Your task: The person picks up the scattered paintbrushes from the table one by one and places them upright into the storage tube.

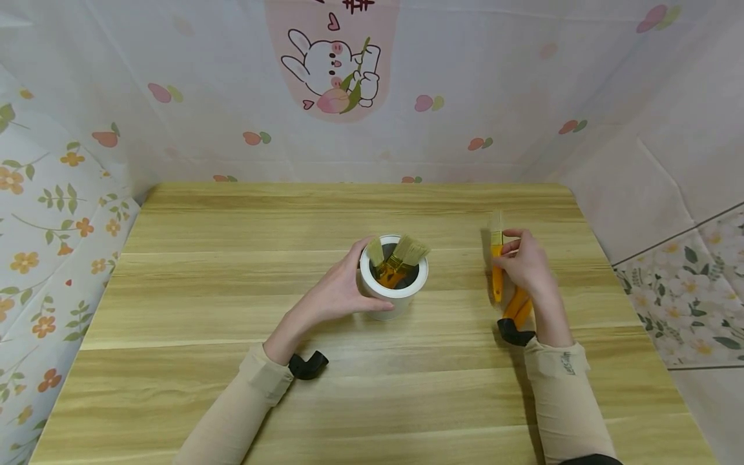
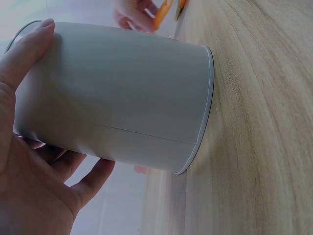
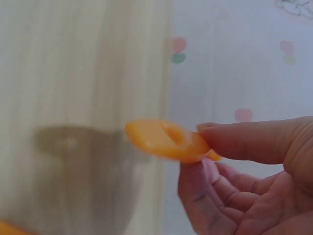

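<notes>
My left hand [image 1: 340,284] curves around a white cylindrical container [image 1: 388,315], its thumb and fingers on opposite sides. The grey-white wall [image 2: 117,93] fills much of the left wrist view, and the base appears close to the tabletop. Paintbrushes [image 1: 409,252] with pale bristles and orange handles stand bristles-up inside it. To the right, my right hand [image 1: 526,261] pinches another paintbrush [image 1: 497,271] by its orange handle, bristles pointing away from me. The right wrist view shows this handle [image 3: 164,139] between thumb and fingers, above the table.
More orange handles [image 1: 517,307] lie beside the right wrist, partly hidden by the hand and a black wrist mount [image 1: 514,332]. The wood-grain table [image 1: 221,271] meets a patterned cloth [image 1: 360,152] at its back edge. Cloths also hang on both sides.
</notes>
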The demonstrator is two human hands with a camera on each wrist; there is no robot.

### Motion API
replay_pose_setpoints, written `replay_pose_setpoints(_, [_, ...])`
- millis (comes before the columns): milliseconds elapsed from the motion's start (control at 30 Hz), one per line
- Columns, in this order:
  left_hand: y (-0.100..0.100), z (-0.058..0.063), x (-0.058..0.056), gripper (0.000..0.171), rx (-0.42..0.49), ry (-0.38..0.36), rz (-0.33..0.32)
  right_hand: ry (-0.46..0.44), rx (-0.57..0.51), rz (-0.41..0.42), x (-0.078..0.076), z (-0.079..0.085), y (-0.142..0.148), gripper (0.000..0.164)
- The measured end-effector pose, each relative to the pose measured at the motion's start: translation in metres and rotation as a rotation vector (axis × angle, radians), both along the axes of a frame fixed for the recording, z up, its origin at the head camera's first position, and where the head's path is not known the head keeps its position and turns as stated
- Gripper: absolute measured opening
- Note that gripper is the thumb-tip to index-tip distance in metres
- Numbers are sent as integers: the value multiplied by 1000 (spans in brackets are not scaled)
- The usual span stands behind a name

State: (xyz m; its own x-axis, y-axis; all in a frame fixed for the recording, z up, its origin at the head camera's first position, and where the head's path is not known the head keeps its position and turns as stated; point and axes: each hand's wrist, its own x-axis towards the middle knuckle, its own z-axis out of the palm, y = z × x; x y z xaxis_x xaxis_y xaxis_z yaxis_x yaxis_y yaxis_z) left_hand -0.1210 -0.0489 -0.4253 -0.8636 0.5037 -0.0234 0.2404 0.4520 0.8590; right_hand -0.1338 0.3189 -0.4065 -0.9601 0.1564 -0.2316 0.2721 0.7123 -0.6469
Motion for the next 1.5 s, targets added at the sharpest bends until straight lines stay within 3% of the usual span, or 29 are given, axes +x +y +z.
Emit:
replay_pose_setpoints(167, [0, -1, 0, 121, 3, -2, -2, 115, -73, -16, 6, 18, -12, 64])
replay_pose_setpoints(300, [0, -1, 0, 121, 11, 3, -3, 263, -173, -30, 15, 33, -24, 56])
replay_pose_setpoints(433, [0, -1, 0, 121, 13, 9, -5, 458, -398, -24, 26, 46, -43, 40])
replay_pose_setpoints(567, [0, -1, 0, 122, 5, 4, -1, 624, -668, 27, 36, 56, -62, 36])
replay_pose_setpoints(733, [0, 0, 0, 124, -3, -3, 1, 756, -840, 102, 48, 65, -81, 32])
replay_pose_setpoints(900, [0, 1, 0, 125, -11, -13, 2, 826, -944, 158, 55, 69, -97, 32])
replay_pose_setpoints(1100, [-1, 1, 0, 124, -13, -17, 5, 839, -972, 203, 59, 66, -113, 37])
replay_pose_setpoints(1300, [-1, -1, 0, 123, -13, -17, 3, 785, -875, 269, 60, 56, -122, 33])
replay_pose_setpoints(1500, [0, -1, 0, 123, -6, -24, -4, 739, -450, 306, 63, 48, -125, 32])
